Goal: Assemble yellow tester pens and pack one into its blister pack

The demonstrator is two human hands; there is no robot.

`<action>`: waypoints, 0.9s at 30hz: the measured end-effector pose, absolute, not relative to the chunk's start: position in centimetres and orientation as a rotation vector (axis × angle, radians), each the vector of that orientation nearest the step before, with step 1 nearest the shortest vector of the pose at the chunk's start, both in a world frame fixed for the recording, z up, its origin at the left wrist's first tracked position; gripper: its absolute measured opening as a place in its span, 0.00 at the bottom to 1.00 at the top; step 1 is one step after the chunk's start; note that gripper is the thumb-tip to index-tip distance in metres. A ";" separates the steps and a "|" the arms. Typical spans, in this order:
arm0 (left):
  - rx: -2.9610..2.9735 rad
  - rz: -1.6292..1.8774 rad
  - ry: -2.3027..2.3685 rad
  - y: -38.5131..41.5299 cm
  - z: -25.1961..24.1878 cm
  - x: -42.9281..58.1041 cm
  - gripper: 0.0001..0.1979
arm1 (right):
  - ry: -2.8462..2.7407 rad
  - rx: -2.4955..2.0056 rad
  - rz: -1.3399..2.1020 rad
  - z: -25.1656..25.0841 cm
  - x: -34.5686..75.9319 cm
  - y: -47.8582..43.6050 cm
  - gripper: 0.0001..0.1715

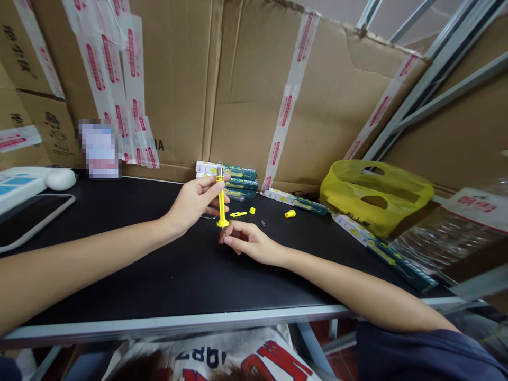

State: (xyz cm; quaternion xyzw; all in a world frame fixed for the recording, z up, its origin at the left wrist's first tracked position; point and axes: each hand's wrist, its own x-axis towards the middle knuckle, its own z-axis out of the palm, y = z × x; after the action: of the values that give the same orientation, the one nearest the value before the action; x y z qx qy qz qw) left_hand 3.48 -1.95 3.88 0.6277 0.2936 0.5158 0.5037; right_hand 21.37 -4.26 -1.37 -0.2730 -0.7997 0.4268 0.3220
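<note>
My left hand (194, 203) is closed around the upper part of a slim yellow tube-shaped tool (222, 203), held nearly upright above the table. The tool has a metal top end and a wide yellow collar at the bottom; its exact kind is unclear. Just below the collar, the fingers of my right hand (254, 243) pinch a thin metal piece at its lower end. On the table beyond my hands lie a flat yellow piece (238, 214), a small yellow cap (252, 210), a tiny spring-like part (263, 223) and a larger yellow cap (290, 214).
Stacked narrow printed boxes (242, 184) lie behind my hands, with another box (296, 201) and a long box (389, 254) to the right. A yellow plastic bag (373, 190) stands back right. At left are a phone (37, 217) and a white egg-shaped object (60, 179). Cardboard walls the back.
</note>
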 end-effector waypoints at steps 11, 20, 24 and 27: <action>1.631 1.141 0.664 -2.3 3.5 3.7 0.25 | -2.448 -0.645 0.525 -1.3 21.8 -4.3 0.09; 1.568 1.202 0.662 -2.3 3.4 3.7 0.15 | -2.374 -0.683 0.519 -0.4 22.3 -4.0 0.12; 1.589 1.173 0.729 -1.8 2.6 3.8 0.13 | -2.121 -0.899 0.544 1.1 24.3 -2.0 0.14; 1.576 1.117 0.742 -1.7 2.0 3.8 0.11 | -2.149 -1.201 0.221 2.4 26.5 -0.2 0.09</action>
State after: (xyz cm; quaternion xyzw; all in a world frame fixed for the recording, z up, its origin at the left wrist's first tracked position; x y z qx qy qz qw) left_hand 3.77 -1.72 2.04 0.6548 0.3083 0.4641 0.5108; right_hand 26.48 -0.17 2.40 -0.4588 -0.8212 0.0844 0.3287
